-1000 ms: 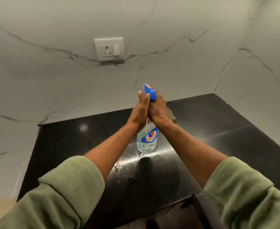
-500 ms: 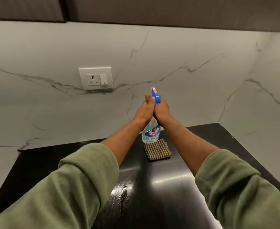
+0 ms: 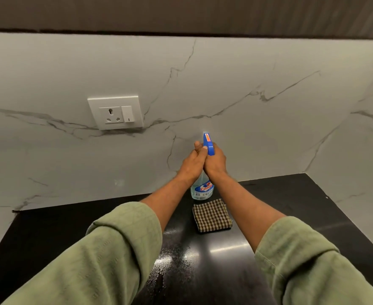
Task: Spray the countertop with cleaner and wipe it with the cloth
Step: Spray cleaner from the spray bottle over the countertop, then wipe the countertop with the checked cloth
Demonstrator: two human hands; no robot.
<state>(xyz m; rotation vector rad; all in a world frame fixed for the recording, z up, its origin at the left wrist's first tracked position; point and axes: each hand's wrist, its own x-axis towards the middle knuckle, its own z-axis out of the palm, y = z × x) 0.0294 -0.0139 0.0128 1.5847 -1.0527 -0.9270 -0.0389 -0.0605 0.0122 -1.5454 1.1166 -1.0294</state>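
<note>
A clear spray bottle [image 3: 203, 189] with a blue trigger head and a blue-red label is held up above the black countertop [image 3: 313, 208], close to the back wall. My left hand [image 3: 193, 162] and my right hand [image 3: 216, 161] are both wrapped around its neck, pressed together. The nozzle points away toward the wall. A folded brown-and-white checked cloth [image 3: 212, 215] lies flat on the countertop just below the bottle, between my forearms. Spray droplets [image 3: 172, 263] glisten on the countertop nearer to me.
A white marble-look wall runs behind and to the right of the countertop. A white socket plate with a switch [image 3: 116, 112] sits on the wall at the left. A dark cabinet underside [image 3: 181, 14] spans the top.
The view has tilted upward, so the wall and cabinet fill more of the frame. My hands with the bottle moved farther back toward the wall, uncovering the cloth.
</note>
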